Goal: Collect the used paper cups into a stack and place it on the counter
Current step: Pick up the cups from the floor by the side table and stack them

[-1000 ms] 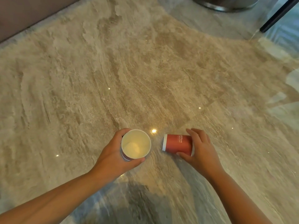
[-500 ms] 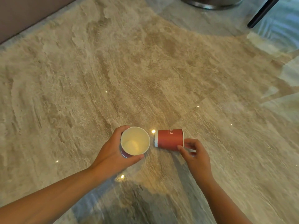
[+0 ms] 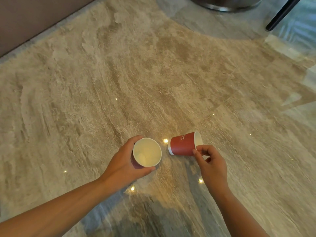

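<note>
Gripping the upright cup [image 3: 147,152], left hand [image 3: 123,166]; right hand [image 3: 212,165] pinches tilted cup [image 3: 183,145].

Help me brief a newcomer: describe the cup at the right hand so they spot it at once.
On the marble surface, find the two hands near the bottom centre. The right hand pinches a red cup by its rim. Unlike the upright cup in the left hand, which shows its pale inside, this one is tipped sideways, showing its printed red wall.
</note>
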`<control>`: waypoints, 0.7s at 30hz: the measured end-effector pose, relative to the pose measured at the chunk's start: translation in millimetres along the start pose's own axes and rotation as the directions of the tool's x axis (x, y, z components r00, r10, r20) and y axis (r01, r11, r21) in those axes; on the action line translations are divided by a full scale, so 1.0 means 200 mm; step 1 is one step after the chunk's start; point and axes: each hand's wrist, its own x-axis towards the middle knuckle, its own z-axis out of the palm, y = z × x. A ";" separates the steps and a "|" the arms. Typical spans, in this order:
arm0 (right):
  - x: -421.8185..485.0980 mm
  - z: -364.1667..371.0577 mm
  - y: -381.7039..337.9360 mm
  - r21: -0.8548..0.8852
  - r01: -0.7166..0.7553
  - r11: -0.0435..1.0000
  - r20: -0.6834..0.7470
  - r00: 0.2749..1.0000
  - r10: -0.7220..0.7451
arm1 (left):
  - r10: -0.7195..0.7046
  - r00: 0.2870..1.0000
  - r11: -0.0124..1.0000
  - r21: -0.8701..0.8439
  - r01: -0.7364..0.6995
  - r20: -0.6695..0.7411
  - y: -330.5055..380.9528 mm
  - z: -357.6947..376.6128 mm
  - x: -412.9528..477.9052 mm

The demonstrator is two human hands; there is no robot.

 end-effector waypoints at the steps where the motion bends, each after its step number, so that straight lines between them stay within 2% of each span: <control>1: 0.00 -0.01 -0.02 -0.003 0.027 1.000 -0.008 1.000 -0.027 | -0.006 1.000 1.000 -0.004 0.006 0.006 0.00 0.00 0.00; 7: -0.01 -0.08 -0.17 -0.011 0.249 0.969 -0.027 0.968 -0.249 | -0.004 0.998 1.000 0.004 0.004 0.059 0.02 0.03 0.01; 14: -0.04 -0.09 -0.30 0.017 0.474 0.880 0.044 0.879 -0.474 | 0.005 0.996 0.998 -0.068 0.001 0.087 0.04 0.04 0.00; 21: -0.08 -0.05 -0.32 0.055 0.519 0.853 0.138 0.842 -0.521 | 0.036 0.996 0.996 -0.084 -0.028 0.086 0.06 0.02 -0.01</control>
